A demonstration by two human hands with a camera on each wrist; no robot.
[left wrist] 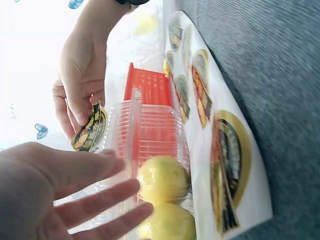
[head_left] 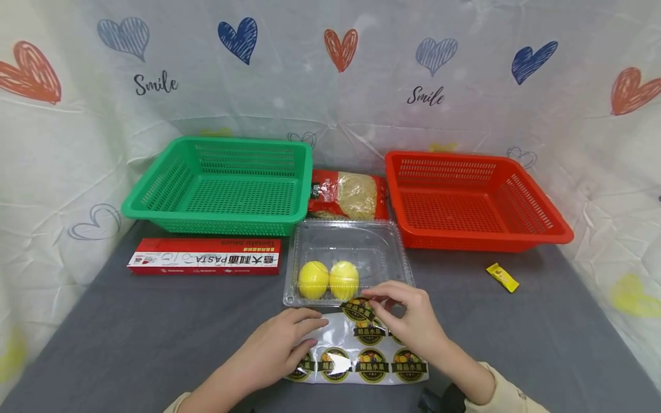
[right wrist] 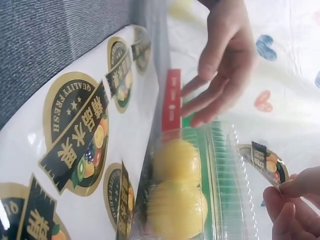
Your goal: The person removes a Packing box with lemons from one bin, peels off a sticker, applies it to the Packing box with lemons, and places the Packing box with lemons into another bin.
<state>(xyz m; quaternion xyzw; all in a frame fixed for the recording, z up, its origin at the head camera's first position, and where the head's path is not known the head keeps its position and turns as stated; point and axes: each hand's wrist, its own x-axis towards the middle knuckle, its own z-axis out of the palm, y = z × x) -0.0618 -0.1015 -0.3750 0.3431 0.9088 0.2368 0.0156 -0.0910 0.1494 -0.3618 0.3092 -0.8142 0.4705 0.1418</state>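
Observation:
My right hand (head_left: pixel 410 315) pinches a black-and-gold fruit sticker (right wrist: pixel 270 165) by its edge between thumb and index finger. In the right wrist view the sticker is lifted clear of the white sticker sheet (head_left: pixel 335 328), which carries several more round stickers printed with fruit. My left hand (head_left: pixel 279 347) is over the sheet's left part, fingers extended and holding nothing. Just beyond both hands stands a clear plastic container (head_left: pixel 374 252) with two yellow round fruits (head_left: pixel 329 279) side by side inside. The left wrist view also shows the sticker (left wrist: pixel 92 131) in the right fingers.
A green basket (head_left: pixel 217 226) stands at the back left and a red basket (head_left: pixel 485 244) at the back right. Between them lies a red noodle bag (head_left: pixel 356 195). A red pasta box (head_left: pixel 203 256) lies left of the container; a small yellow packet (head_left: pixel 502 277) is at right.

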